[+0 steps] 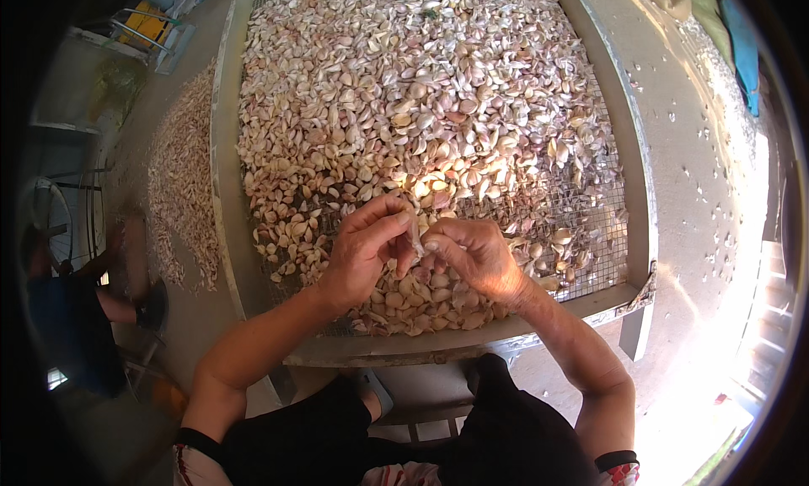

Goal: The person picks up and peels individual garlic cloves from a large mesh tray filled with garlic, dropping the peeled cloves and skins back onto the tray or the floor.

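My left hand point(361, 248) is closed in a pinch around a pale, slender garlic clove point(414, 231), held above the near part of a mesh tray. From the other side, my right hand point(479, 257) pinches at the lower end of the same clove, thumb and forefinger pressed together. The two hands almost touch, and their fingers hide part of the clove. Just below them lies a heap of garlic cloves point(421, 305) against the tray's near edge. A broad layer of loose cloves point(413, 90) covers the mesh beyond my hands.
The tray's raised frame point(628, 140) surrounds the cloves, and bare wire mesh point(602, 246) shows at the right. More cloves lie spread on the floor point(187, 182) to the left. Another person's leg point(118, 305) is at the far left near a wheel point(52, 220). Strong sunlight falls at right.
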Demonstrator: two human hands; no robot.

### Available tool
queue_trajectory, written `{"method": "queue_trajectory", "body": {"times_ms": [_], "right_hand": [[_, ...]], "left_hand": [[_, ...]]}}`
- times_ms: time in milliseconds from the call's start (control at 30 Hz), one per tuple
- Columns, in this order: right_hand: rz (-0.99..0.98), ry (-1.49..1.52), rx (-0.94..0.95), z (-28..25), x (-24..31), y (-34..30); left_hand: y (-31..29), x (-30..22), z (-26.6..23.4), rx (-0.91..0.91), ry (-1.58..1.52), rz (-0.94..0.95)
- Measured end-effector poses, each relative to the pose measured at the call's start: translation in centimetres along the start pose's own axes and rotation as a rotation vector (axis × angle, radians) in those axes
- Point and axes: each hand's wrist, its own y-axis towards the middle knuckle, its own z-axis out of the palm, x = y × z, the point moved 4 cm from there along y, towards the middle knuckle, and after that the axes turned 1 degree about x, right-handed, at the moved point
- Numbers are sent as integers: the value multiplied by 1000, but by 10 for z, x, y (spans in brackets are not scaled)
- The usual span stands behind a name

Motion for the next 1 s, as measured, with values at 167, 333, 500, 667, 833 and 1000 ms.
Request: {"method": "queue_trajectory", "body": {"times_ms": [167, 333, 500, 667, 833, 1000], "right_hand": [[-130, -738, -484, -116, -49, 54], [-126, -1224, -373, -165, -77, 81], [-48, -705, -599, -184, -76, 79], [234, 189, -474, -116, -65, 47], [278, 588, -155, -14, -60, 11], [174, 389, -7, 16, -31, 11]], "left_hand": [[-1, 16, -18, -43, -55, -55], [6, 34, -15, -15, 9, -195], [4, 43, -20, -9, 76, -214], [4, 34, -26, 23, 121, -70], [14, 11, 0, 11, 174, 20], [14, 4, -14, -46, 411, 175]]}}
